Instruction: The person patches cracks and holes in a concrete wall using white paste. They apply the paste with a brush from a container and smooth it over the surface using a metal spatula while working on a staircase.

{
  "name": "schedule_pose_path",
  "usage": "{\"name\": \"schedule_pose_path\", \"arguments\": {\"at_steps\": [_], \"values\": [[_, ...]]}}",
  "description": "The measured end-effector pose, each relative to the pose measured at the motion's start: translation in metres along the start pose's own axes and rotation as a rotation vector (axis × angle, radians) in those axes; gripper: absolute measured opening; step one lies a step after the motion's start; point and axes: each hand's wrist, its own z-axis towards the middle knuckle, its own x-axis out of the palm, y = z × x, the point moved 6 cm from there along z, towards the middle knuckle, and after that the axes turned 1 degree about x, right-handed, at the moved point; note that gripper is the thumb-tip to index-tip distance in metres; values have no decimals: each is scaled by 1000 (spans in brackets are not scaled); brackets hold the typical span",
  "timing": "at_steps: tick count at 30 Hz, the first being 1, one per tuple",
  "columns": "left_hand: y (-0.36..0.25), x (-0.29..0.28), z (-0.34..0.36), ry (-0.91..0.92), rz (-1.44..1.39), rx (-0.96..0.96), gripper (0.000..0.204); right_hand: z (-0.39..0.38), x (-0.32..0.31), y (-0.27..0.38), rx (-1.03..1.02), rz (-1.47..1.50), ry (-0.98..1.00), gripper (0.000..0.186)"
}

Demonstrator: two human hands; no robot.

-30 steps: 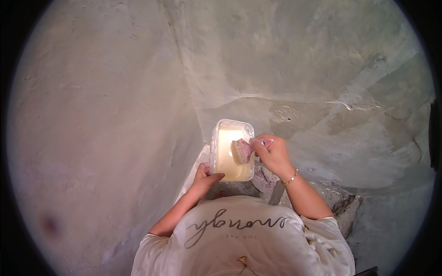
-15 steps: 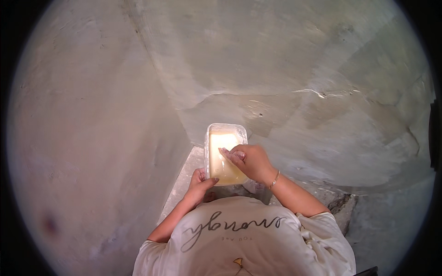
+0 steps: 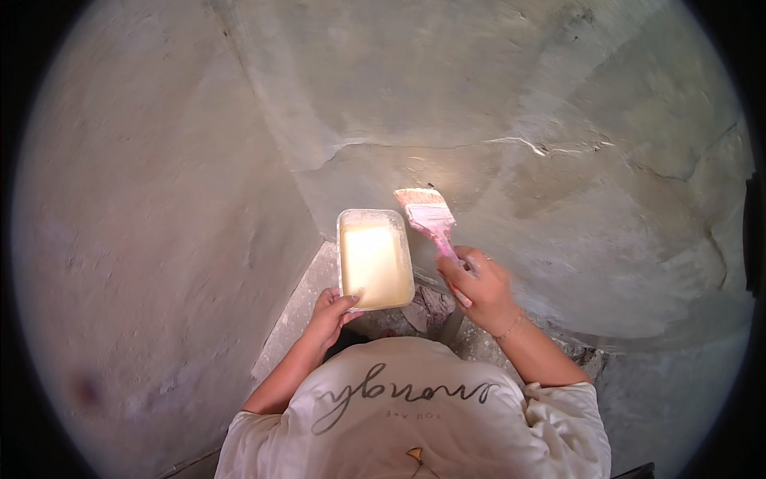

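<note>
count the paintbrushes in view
1: the pink-handled paintbrush is in the right hand, just right of the container that the left hand holds. Any others would have to be hidden.

Left of the tub (image 3: 411, 267) I see open room up to the wall (image 3: 175, 207), though the left hand (image 3: 328, 314) blocks its near corner; rightward, the brush (image 3: 431, 217) and right hand (image 3: 483, 289) leave a narrow gap.
</note>
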Motion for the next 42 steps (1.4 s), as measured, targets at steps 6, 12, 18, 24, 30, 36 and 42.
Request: {"name": "schedule_pose_path", "arguments": {"at_steps": [6,12,18,24,30,36,42], "values": [[8,-26,2,-44,42,-3,48,-12,40,-24,51,1,-94,40],[9,-34,-4,-90,23,9,46,-17,26,-13,61,23,-176,44],[19,-34,-6,-83,-63,-27,43,-18,63,-23,51,2,-28,42],[20,-36,-8,-110,-19,-18,41,-3,31,-22,90,15,-224,40],[30,-45,0,-124,-65,-25,40,-5,18,6,98,15,-184,33],[24,-42,0,-141,-48,-33,41,-23,82,-25,199,36,9,34],[25,-43,3,-152,-54,-33,44,10,32,-32,214,11,-175,23]]}}
